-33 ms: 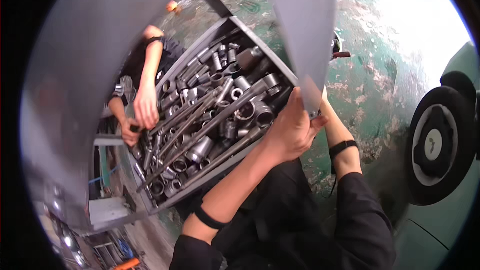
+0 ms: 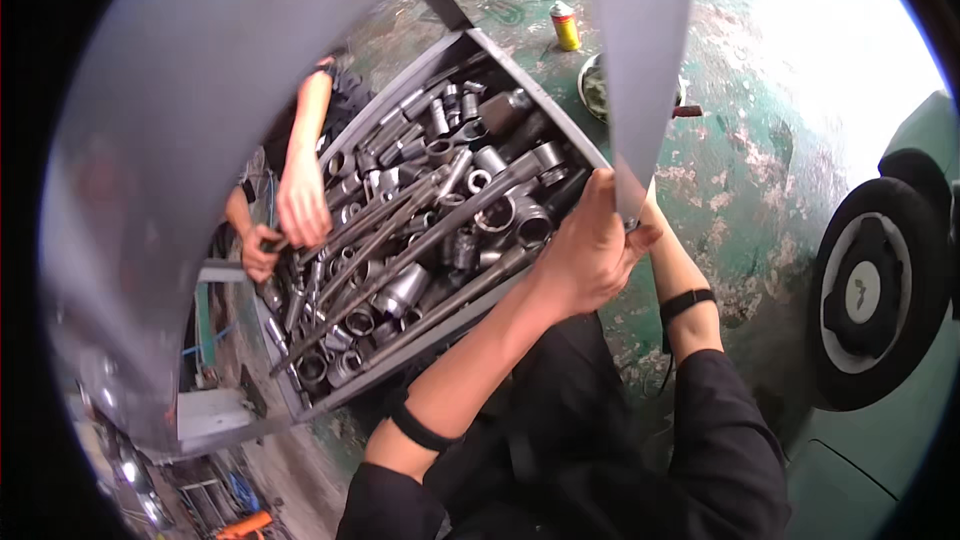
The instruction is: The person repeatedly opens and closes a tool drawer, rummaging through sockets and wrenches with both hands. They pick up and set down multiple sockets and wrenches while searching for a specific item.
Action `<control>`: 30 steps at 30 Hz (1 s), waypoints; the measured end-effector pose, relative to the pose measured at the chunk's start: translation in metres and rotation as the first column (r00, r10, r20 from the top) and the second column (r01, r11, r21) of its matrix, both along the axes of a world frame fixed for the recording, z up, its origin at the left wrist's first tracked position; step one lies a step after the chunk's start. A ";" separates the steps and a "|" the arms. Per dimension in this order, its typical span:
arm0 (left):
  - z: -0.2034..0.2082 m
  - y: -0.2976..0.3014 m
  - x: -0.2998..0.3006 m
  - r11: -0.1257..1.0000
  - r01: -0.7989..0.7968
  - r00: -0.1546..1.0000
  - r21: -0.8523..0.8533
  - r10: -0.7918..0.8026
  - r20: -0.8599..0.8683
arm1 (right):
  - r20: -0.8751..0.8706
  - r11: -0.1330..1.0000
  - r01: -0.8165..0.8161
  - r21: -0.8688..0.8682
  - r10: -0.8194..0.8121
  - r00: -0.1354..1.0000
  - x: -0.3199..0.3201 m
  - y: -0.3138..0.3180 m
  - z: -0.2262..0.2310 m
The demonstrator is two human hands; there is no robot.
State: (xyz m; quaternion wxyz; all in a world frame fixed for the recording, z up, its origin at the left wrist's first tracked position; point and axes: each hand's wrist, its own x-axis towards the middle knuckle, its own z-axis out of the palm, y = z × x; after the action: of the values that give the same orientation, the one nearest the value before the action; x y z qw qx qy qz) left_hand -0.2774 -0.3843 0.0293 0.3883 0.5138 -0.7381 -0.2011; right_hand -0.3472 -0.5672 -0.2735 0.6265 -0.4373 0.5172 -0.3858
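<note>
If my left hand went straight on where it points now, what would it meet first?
Probably the grey panel, whose lower tip the left hand seems to grip; depth beyond is unclear.

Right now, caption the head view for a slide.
Left hand holds a grey panel by its tip beside a tray of sockets.

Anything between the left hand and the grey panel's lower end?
Nothing visible: the left hand is at the lower end of the grey panel, seemingly holding it. The other person's hands are clear, at the left end of the metal box.
</note>
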 end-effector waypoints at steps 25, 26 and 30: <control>0.052 0.141 0.204 0.842 -0.538 0.711 0.030 0.434 0.554 | -0.341 0.439 -0.249 -0.863 -0.143 0.929 0.028 0.200 0.297; 0.053 0.137 0.208 0.853 -0.521 0.711 0.036 0.410 0.571 | -0.438 0.474 -0.329 -0.817 -0.137 0.888 0.029 0.198 0.298; 0.043 0.124 0.219 0.870 -0.490 0.689 0.057 0.346 0.637 | -0.462 0.442 -0.374 -0.815 -0.109 0.880 0.029 0.191 0.300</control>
State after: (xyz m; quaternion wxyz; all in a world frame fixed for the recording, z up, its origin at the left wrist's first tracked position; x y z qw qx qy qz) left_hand -0.0579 -0.2604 0.0727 0.1056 0.7457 -0.6578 -0.0117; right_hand -0.3179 -0.3765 0.0269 0.1955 -0.8153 0.3307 -0.4332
